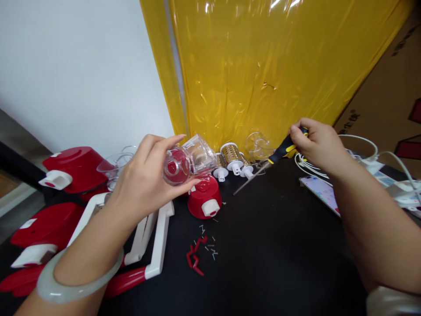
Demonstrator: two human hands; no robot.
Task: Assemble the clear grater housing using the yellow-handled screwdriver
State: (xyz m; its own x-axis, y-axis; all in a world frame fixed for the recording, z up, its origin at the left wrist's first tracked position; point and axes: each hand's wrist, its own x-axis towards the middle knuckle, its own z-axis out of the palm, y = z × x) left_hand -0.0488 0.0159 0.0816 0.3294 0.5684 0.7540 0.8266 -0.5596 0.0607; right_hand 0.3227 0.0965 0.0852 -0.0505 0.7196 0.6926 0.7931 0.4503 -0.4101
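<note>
My left hand [144, 171] grips a clear plastic housing [200, 153] with a round opening, held up above the table and tilted. My right hand [314, 142] is closed round the black and yellow handle of a screwdriver [281, 151]; its shaft slants down to the left, apart from the housing. Just below the housing stands a red base [202, 202] with a white knob. Behind it, several metal grater drums [230, 153] with white ends sit together. Small screws [212, 250] and bent red plastic pieces [196, 259] lie scattered on the black table [263, 254].
At the left are red bases [77, 169] with white knobs, and white handles [158, 245] with red grips. A phone [320, 191] and white cables [307, 164] lie at the right. Yellow plastic sheeting [246, 66] hangs behind, beside a cardboard box [378, 83].
</note>
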